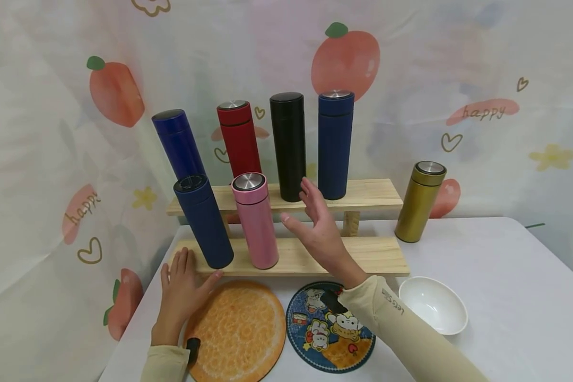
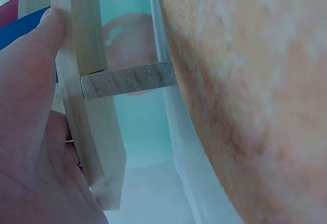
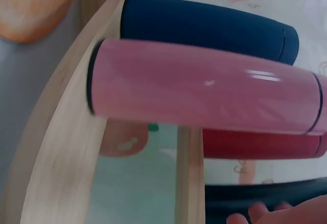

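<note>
Two-tier wooden rack (image 1: 363,254) on a white table (image 1: 506,276), seen from the head camera. The right hand (image 1: 317,228) hovered open, fingers spread and relaxed, over the lower shelf just right of the pink flask (image 1: 257,220), gripping nothing. The pink flask stood upright on the lower shelf, beside a dark blue flask (image 1: 203,222) at its left. The left hand (image 1: 183,289) lay flat with straight fingers against the front edge of the lower shelf, its fingertips (image 2: 51,24) touching the wood, next to the orange round mat (image 1: 239,331). The upper shelf carried a blue flask (image 1: 178,143), a red flask (image 1: 239,139), a black flask (image 1: 288,146) and a navy flask (image 1: 335,144). A gold flask (image 1: 419,201) stood on the table right of the rack; a cartoon mat (image 1: 327,329) and a white bowl (image 1: 432,305) lay in front
</note>
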### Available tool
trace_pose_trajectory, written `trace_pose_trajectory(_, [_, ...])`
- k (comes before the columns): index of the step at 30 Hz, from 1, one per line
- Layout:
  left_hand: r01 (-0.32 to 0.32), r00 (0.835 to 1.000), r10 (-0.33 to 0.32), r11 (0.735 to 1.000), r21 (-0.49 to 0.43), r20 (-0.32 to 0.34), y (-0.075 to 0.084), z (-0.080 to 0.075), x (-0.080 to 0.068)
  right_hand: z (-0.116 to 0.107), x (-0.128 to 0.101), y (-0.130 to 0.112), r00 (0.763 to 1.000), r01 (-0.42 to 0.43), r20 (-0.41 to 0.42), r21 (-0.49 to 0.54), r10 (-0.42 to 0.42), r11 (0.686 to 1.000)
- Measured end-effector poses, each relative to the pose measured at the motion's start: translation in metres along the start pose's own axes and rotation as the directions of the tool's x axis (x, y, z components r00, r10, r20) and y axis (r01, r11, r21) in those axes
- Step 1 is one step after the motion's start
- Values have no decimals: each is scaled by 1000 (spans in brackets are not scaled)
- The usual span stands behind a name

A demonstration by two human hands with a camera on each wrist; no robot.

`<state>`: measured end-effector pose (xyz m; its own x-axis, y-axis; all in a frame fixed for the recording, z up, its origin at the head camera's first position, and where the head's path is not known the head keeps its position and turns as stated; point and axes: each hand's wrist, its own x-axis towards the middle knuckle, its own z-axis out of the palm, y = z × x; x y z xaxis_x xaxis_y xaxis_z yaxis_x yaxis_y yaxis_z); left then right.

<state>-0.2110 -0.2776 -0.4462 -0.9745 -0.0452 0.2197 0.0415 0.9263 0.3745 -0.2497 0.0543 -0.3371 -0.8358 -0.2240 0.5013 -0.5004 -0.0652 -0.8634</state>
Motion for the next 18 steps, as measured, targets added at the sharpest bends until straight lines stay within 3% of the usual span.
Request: trace_pose_trajectory(18, [18, 1000, -18, 1000, 5, 21, 1, 0, 1, 52, 19, 17, 980, -190, 78, 113, 182, 975])
